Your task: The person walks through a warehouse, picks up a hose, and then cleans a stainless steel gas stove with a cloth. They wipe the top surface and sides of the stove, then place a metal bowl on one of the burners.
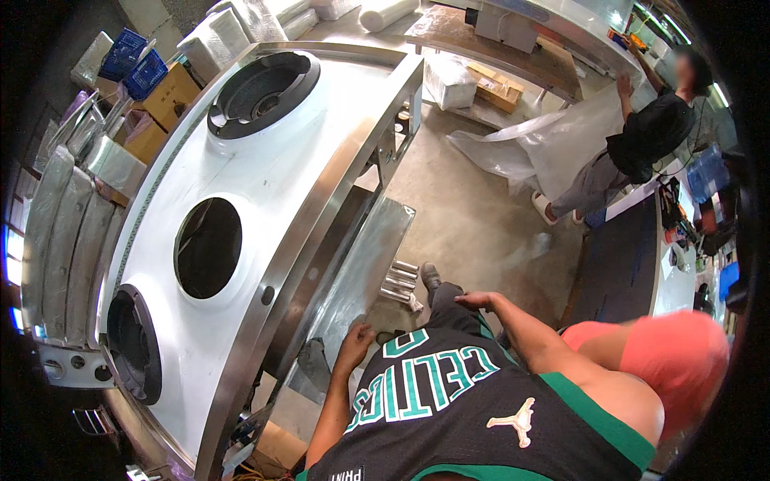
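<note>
A long steel stove counter [277, 144] with a white-covered top stands on my left. Two dark burner rings [265, 94] are set in it, and between them is a round opening [208, 248]. My left hand [355, 345] hangs beside the counter's lower side, fingers loosely bent and apart, next to a shiny metal panel [353, 268]. I see nothing in it. A dark grey piece [314, 359] lies close by on the panel. Over my thigh is my right hand [475, 301], fingers stretched out and holding nothing visible.
Several metal tubes [399, 280] are near my foot. At the far right a person [654, 132] stands by clear plastic sheeting [553, 144]; another person in red [682, 361] is close on my right. Wrapped parts, cartons [168, 96] and blue baskets [144, 76] are stacked behind the counter.
</note>
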The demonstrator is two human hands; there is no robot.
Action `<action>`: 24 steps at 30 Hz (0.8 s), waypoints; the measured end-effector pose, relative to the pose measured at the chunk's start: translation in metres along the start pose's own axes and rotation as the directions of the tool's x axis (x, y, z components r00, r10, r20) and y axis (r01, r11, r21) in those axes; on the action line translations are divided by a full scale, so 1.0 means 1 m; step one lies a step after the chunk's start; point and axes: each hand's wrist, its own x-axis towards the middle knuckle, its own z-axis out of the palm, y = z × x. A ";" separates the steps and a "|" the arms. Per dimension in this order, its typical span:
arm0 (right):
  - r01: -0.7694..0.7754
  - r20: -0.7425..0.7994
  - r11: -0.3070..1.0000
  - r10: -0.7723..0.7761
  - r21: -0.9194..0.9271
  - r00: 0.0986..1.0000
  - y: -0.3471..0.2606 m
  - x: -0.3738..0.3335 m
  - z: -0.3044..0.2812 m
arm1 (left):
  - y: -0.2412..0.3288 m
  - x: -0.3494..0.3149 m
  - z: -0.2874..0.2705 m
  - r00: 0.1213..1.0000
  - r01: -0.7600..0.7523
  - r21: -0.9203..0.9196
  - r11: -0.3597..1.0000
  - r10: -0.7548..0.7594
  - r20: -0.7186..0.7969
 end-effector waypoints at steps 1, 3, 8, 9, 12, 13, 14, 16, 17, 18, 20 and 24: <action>0.023 0.007 1.000 -0.023 0.014 1.000 -0.004 -0.002 -0.014 | 0.000 0.003 0.003 1.000 0.001 -0.015 1.000 -0.001 0.017; 0.047 -0.293 0.999 -0.043 0.008 0.955 -0.004 0.005 -0.029 | 0.004 0.007 0.011 0.999 0.027 -0.068 0.997 -0.025 0.035; 0.099 -0.169 0.989 -0.079 0.111 0.982 0.024 0.066 -0.044 | 0.024 0.024 0.035 0.976 0.214 -0.271 0.939 -0.213 0.031; 0.097 -0.091 0.994 -0.101 -0.045 0.991 0.031 0.080 -0.045 | 0.028 0.030 0.043 0.968 0.242 -0.302 0.922 -0.251 0.012; 0.028 0.027 0.950 -0.021 -0.312 0.999 0.060 0.112 -0.072 | 0.040 0.058 0.071 0.951 0.289 -0.303 0.908 -0.308 -0.017; 0.031 0.038 0.958 -0.021 -0.286 0.999 0.069 0.122 -0.094 | 0.046 0.073 0.082 0.937 0.342 -0.244 0.908 -0.350 0.008; 0.005 0.046 0.964 0.008 -0.267 0.999 0.076 0.134 -0.116 | 0.052 0.089 0.095 0.950 0.312 -0.146 0.939 -0.310 0.037; 0.055 0.085 0.985 -0.041 -0.164 0.996 0.090 0.149 -0.157 | 0.071 0.129 0.121 0.935 0.337 0.057 0.940 -0.341 0.095; 0.087 0.092 0.974 -0.069 -0.212 0.993 0.099 0.150 -0.180 | 0.085 0.147 0.137 0.950 0.276 0.183 0.943 -0.297 0.094; 0.159 0.159 0.986 -0.151 -0.043 0.976 0.110 0.142 -0.202 | 0.104 0.170 0.155 0.965 0.183 0.327 0.927 -0.233 0.122; 0.183 0.236 0.982 -0.189 0.048 0.953 0.120 0.128 -0.237 | 0.148 0.217 0.180 0.956 0.028 0.642 0.766 -0.207 0.206; 0.022 0.405 0.992 -0.071 0.124 0.912 0.125 0.086 -0.290 | 0.254 0.314 0.225 0.935 -0.167 0.759 0.630 -0.144 0.325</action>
